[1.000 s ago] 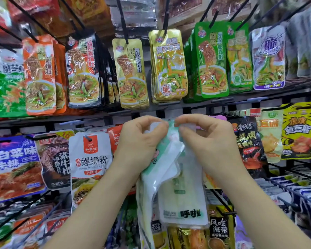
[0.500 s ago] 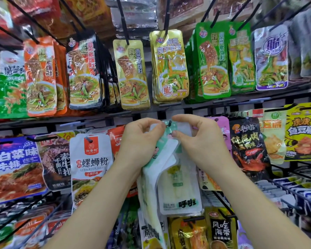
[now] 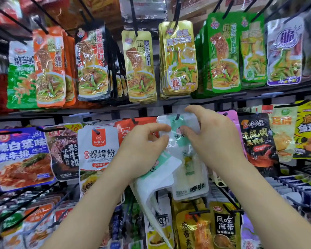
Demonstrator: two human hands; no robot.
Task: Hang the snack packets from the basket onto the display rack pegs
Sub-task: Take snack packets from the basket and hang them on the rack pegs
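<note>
On the display rack, the white snail-noodle packet (image 3: pixel 97 151) hangs at the far left of the middle row, with a red packet (image 3: pixel 133 126) just beside it. The left hand (image 3: pixel 142 150) sits in front of that red packet, fingers curled shut around a bunch of white-and-mint snack packets (image 3: pixel 156 177) whose long axis slants down and to the right, their lower ends fanning loose below the palm. Just up and to the right of this hand, the black peg (image 3: pixel 177 116) pokes through the hang hole of a white-and-mint packet (image 3: pixel 188 173), which hangs upright from it. The next packet from the bunch has to travel up and rightward to that peg tip, and the left hand, already carrying the stock, is a little lower than the peg. The right hand (image 3: pixel 210 135) is at peg height, half open, thumb and forefinger pinching the hung packet's upper edge, seemingly to steady it. Further right hang a pink packet (image 3: pixel 232 117) and a black packet (image 3: pixel 257 141).
</note>
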